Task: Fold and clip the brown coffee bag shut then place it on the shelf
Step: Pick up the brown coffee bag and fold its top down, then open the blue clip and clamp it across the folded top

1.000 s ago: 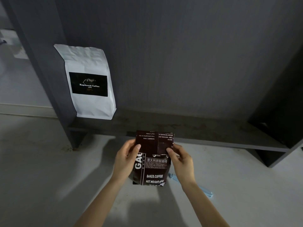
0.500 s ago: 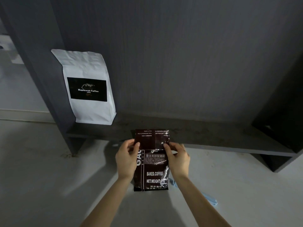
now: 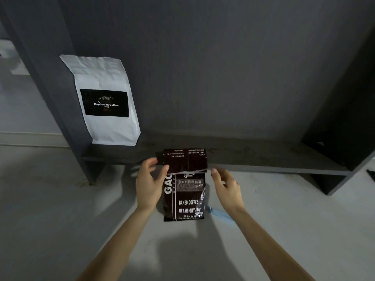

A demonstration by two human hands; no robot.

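1. The dark grey wooden shelf unit (image 3: 253,157) fills the background, its low board just behind the work. A white paper coffee bag with a black label (image 3: 105,102) already stands at the left end, so I judge the open stretch to its right is the place to aim for later.
2. The pale grey floor (image 3: 50,220) carries the work. The brown glossy foil coffee bag with white lettering (image 3: 183,191) seems to lie flat on it, label up, just in front of the shelf board, between the two hands.
3. Its top flap is turned down over the front, printed underside showing. The crease looks loose, so the step in hand is to press that fold flat and square before anything grips it.
4. The left hand (image 3: 149,185) is half open, thumb tip touching the left end of the fold, fingers spread behind. Keep that thumb down as an anchor.
5. The right hand (image 3: 227,185) is open and holds nothing; its fingertips sit just beside the bag's right edge, apparently not touching. It is free to fetch the clip.
6. The light blue plastic clip (image 3: 220,213) lies on the floor just right of the bag's bottom corner, partly under the right forearm. Slide it across the whole fold, or the flap may spring up.
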